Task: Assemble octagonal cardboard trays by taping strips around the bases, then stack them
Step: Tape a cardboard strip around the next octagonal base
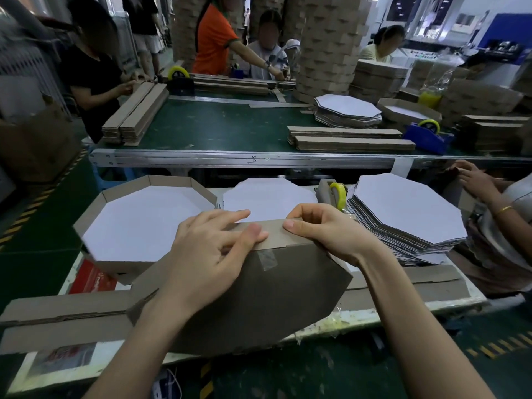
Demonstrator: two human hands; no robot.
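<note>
A brown octagonal base (267,300) stands tilted on its edge in front of me, its brown underside facing me. A cardboard strip (275,233) runs along its top edge, and a piece of clear tape (266,259) joins the two. My left hand (213,254) presses on the strip from the left, thumb laid along it. My right hand (325,228) grips the strip's right part, thumb on the near face and fingers curled over the top. A finished tray (95,210) with a white inside lies at the left. A stack of white octagonal bases (403,214) lies at the right.
A single white base (267,197) lies behind the strip, next to a tape dispenser with a yellow roll (338,194). Long cardboard strips (66,315) lie along the near table edge. Another person's hand (475,180) works at the right. Beyond, a green conveyor (218,128) carries strip bundles; several people work there.
</note>
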